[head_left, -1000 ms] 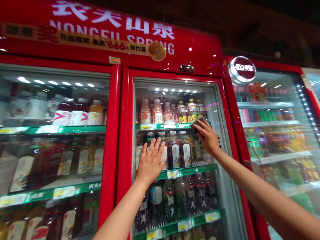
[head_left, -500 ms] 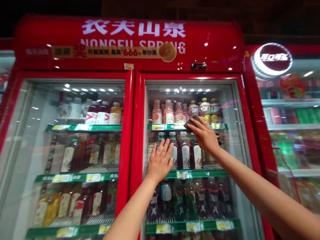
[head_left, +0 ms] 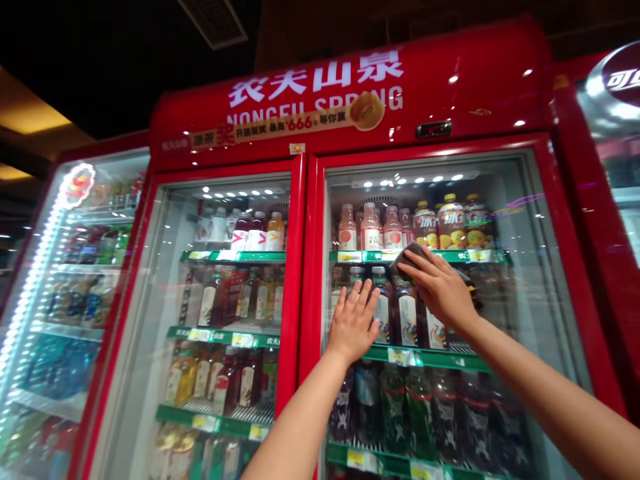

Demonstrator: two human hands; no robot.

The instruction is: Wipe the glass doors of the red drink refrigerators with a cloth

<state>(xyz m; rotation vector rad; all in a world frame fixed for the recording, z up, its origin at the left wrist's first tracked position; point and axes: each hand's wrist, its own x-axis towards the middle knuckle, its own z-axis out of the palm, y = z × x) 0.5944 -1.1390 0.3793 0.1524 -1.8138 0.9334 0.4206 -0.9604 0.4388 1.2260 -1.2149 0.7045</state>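
Observation:
My left hand point(head_left: 353, 323) lies flat with spread fingers against the glass of the right door point(head_left: 307, 300) of a red drinks fridge. A dark grey cloth point(head_left: 407, 261) is under the fingers of my right hand point(head_left: 445, 290), pressed to the same glass, right of my left hand and a little higher. Part of the cloth shows beyond the fingertips; the palm hides the rest. Behind the glass are peach-coloured bottles point(head_left: 371, 230), yellow-capped bottles point(head_left: 451, 223) and dark bottles with white labels point(head_left: 407, 313).
The left fridge door point(head_left: 225, 177) shows more shelves of bottles. Another lit drinks cooler point(head_left: 90, 267) stands at the left, and one with a round lit sign point(head_left: 620, 83) at the right. A small display point(head_left: 434, 129) sits above the right door.
The view has turned left and tilted, bringing the left cooler into sight. My right hand and the cloth have slid slightly left and down on the glass. My left hand stays in place.

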